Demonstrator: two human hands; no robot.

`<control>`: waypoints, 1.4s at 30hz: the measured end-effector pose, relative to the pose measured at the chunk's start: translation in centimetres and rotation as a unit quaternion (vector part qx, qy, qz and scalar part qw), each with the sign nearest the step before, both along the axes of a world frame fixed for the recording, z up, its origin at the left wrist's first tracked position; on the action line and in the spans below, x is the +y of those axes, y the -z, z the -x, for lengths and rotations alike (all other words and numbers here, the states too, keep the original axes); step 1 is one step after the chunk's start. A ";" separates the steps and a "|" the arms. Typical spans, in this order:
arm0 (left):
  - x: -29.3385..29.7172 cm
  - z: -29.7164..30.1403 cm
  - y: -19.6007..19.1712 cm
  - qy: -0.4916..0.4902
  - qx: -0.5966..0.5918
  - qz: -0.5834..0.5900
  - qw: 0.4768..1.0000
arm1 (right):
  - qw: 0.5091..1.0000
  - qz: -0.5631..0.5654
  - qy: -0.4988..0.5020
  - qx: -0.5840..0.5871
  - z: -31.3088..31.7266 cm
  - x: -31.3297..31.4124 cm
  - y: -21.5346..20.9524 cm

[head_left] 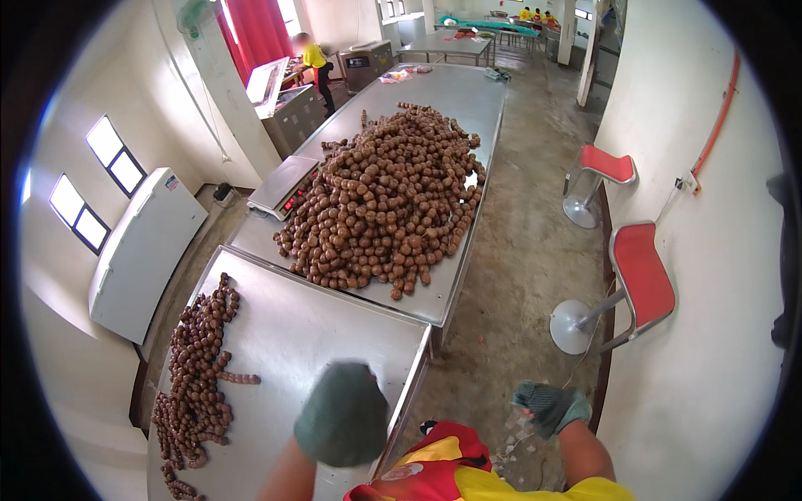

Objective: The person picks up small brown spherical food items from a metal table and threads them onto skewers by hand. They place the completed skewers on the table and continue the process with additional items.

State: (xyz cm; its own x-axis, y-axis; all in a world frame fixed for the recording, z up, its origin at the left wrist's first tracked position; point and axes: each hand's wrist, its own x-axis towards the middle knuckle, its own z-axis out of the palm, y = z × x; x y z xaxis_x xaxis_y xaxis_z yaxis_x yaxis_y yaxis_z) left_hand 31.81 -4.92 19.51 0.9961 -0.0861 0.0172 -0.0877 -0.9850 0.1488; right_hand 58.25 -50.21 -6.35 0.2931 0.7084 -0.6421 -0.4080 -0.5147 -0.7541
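My left hand point(342, 414) is over the near steel table point(292, 334), in a grey-green cloth covering smeared by motion that hides its fingers. Off the table's right side, above the floor, my right hand point(551, 409) has a similar covering, ribbed over the knuckles. Its fingers curl in with a bit of fingertip bare; whether they hold anything is hidden. Strings of round brown sausage links point(196, 380) lie along the near table's left edge, left of my left hand. A big heap of the same linked sausages point(384, 196) covers the front part of the long table beyond.
A scale point(284, 185) with a red display stands left of the heap on the long steel table point(455, 83). Two red stools point(642, 271) line the right wall. A white chest freezer point(146, 250) is at left. Another person point(317, 63) leans over equipment further back.
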 end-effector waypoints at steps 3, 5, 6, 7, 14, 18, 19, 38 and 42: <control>10.0 -9.3 -1.0 -0.040 -0.166 -0.033 0.985 | 0.961 -0.027 0.221 0.163 1.0 3.6 0.6; 16.5 -17.8 -5.4 -0.050 -0.279 -0.083 0.955 | 0.962 -0.142 0.191 0.133 0.9 8.3 3.3; 15.3 -21.4 -10.1 -0.037 -0.275 -0.169 0.946 | 0.954 -0.199 0.190 0.120 0.8 10.1 4.7; 14.4 -23.4 -15.1 -0.037 -0.270 -0.261 0.926 | 0.957 -0.244 0.155 0.002 1.7 12.5 2.4; 20.2 -21.1 -16.7 -0.232 -0.331 0.022 0.914 | 0.803 -0.283 -0.046 -0.523 5.0 18.7 -16.7; 19.2 -9.3 -13.6 -0.192 -0.436 0.577 0.663 | 0.826 -0.364 -0.034 -0.429 6.6 23.0 -15.0; 18.3 -6.6 -12.6 -0.164 -0.439 0.670 0.576 | 0.857 -0.420 -0.013 -0.299 6.8 24.8 -10.2; 6.2 58.1 15.3 -0.576 -0.527 0.614 0.117 | 0.549 -0.306 -0.489 -0.605 31.9 43.1 -25.2; 11.1 67.1 15.4 -0.752 -0.538 0.381 0.007 | 0.565 -0.248 -0.493 -0.613 39.8 45.7 -27.6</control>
